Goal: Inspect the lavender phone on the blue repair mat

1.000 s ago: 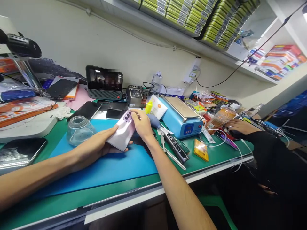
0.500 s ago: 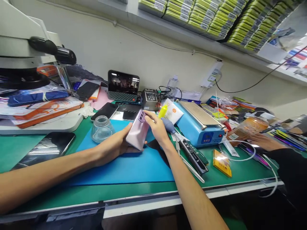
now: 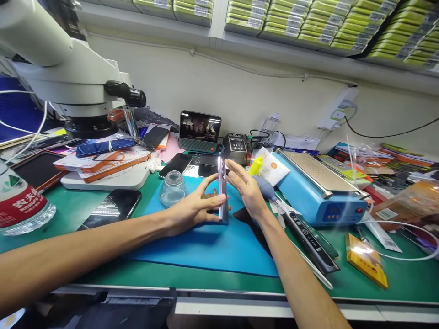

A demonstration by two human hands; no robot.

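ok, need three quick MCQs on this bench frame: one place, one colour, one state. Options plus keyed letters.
1. Where does the glass jar stand?
A. on the blue heating plate
B. at the far left corner of the blue mat, left of the phone
C. under the microscope

2. What colour is the small bottle just past the right hand?
A. yellow
B. red
C. black

3. How is the phone held?
A. flat, screen up
B. lying on the microscope base
C. on edge on the mat, between the two hands

Key:
1 B, the jar rests on the mat's far left corner.
2 A, its body is bright yellow.
3 C, the left hand grips it on edge; the right hand is open-palmed beside it.
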